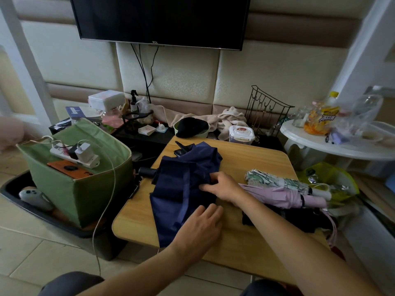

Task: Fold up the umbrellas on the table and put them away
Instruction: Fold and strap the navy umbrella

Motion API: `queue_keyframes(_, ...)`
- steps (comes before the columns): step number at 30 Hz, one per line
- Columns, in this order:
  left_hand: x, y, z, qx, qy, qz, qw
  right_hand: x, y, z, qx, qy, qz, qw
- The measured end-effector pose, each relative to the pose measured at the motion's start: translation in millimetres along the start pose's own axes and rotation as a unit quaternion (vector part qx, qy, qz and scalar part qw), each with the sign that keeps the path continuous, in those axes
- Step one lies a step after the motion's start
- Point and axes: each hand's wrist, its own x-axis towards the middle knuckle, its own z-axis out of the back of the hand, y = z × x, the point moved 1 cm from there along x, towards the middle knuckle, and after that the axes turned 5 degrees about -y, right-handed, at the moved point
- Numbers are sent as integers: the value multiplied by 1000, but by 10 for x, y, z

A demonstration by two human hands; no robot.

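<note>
Navy umbrella (183, 184), collapsed, canopy loose and crumpled, lies on desk (245, 251). Right hand (222, 185) pinches its fabric; left hand (203, 225) flat, released, on it. 2 folded umbrellas (284, 189) at right.

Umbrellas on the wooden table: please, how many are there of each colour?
Navy blue umbrella, loose, under both hands: 1
Pink umbrella, folded: 1
White umbrella with green pattern, folded: 1
Black umbrella, partly hidden: 1
Total: 4
</note>
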Motion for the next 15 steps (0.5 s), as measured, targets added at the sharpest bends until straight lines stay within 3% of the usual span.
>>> queue_keyframes(6,-48,-15,-73,-67,-38,136,988,47,-50,-41,5,11,-7,1000)
queue_keyframes(11,-35,-17,-5,-84,-68,146,983,63,-62,-42,3,16,5,1000)
queue_keyframes(15,-48,12,161,-74,59,286,953,41,-87,-37,2,49,19,999)
